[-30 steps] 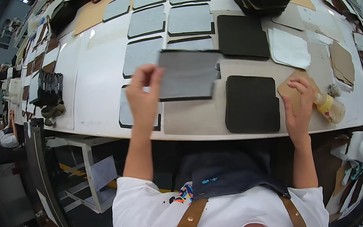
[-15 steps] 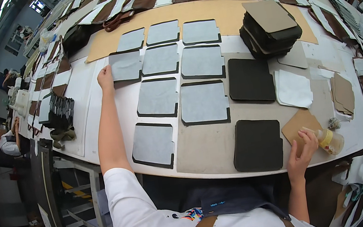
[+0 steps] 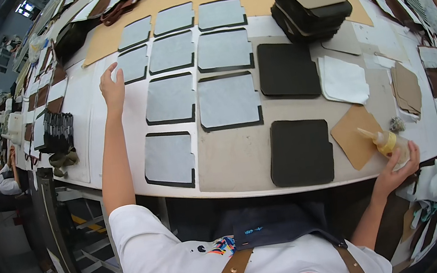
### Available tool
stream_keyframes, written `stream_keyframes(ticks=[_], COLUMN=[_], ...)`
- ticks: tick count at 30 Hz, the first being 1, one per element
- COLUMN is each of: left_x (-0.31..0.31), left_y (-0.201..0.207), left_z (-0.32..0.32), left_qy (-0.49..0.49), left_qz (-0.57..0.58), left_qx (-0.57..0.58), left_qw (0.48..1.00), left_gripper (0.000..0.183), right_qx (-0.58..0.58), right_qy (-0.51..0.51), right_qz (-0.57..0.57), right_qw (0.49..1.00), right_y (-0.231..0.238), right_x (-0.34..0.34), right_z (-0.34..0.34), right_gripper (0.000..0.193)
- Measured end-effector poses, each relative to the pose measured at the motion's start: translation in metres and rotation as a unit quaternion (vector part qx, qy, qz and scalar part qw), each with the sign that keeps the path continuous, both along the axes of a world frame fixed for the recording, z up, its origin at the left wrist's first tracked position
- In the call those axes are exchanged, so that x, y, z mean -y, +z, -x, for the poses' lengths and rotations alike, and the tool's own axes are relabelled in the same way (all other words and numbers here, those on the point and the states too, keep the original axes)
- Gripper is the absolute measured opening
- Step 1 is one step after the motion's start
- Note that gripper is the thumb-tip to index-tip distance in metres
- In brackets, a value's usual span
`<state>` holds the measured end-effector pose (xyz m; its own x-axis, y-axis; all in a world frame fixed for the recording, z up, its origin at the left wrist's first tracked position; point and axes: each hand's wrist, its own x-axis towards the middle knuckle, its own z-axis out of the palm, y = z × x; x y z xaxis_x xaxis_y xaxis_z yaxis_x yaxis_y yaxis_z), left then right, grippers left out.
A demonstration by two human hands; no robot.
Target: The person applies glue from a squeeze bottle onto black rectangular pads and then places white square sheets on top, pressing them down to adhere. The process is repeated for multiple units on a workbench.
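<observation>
Light grey panels with black edges (image 3: 170, 99) lie in rows across the table, several of them. My left hand (image 3: 113, 89) hovers beside the leftmost panel of the second row (image 3: 134, 64), its fingers apart and holding nothing. At the near right, my right hand (image 3: 401, 169) is closed round the base of a clear squeeze bottle (image 3: 390, 143) with a yellow band and a pointed nozzle. The bottle is tilted, nozzle toward the upper left, over the edge of a tan board piece (image 3: 352, 135). Two plain black panels (image 3: 300, 152) lie left of that piece.
A tall stack of black panels (image 3: 310, 13) topped by a brown board stands at the far right. White sheets (image 3: 343, 79) and brown card pieces (image 3: 406, 89) lie nearer. Standing dark panels (image 3: 57, 130) are at left. A person (image 3: 7, 178) sits beyond the left side.
My left hand has let go of the leftmost second-row panel, which now lies flat. My right hand has moved right and closed on the squeeze bottle. The whole view has shifted.
</observation>
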<state>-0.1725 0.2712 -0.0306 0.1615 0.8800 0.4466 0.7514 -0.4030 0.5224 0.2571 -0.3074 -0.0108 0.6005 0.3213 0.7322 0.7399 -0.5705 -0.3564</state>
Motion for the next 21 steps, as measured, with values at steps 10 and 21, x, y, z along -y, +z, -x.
stream_keyframes(ticks=[10, 21], left_x=[0.287, 0.438], left_y=[0.084, 0.026], left_z=[-0.129, -0.242], left_qy=[-0.449, -0.608], left_qz=[0.053, -0.008], left_qx=[-0.074, -0.056], left_qw=[0.889, 0.792], left_gripper=[0.03, 0.054], right_qx=[-0.471, -0.465], right_qy=[0.106, 0.102], right_qz=[-0.098, -0.183], right_qw=[0.87, 0.86], right_y=[-0.013, -0.016], right_x=[0.07, 0.067], right_z=[-0.058, -0.061], right_gripper=[0.056, 0.044])
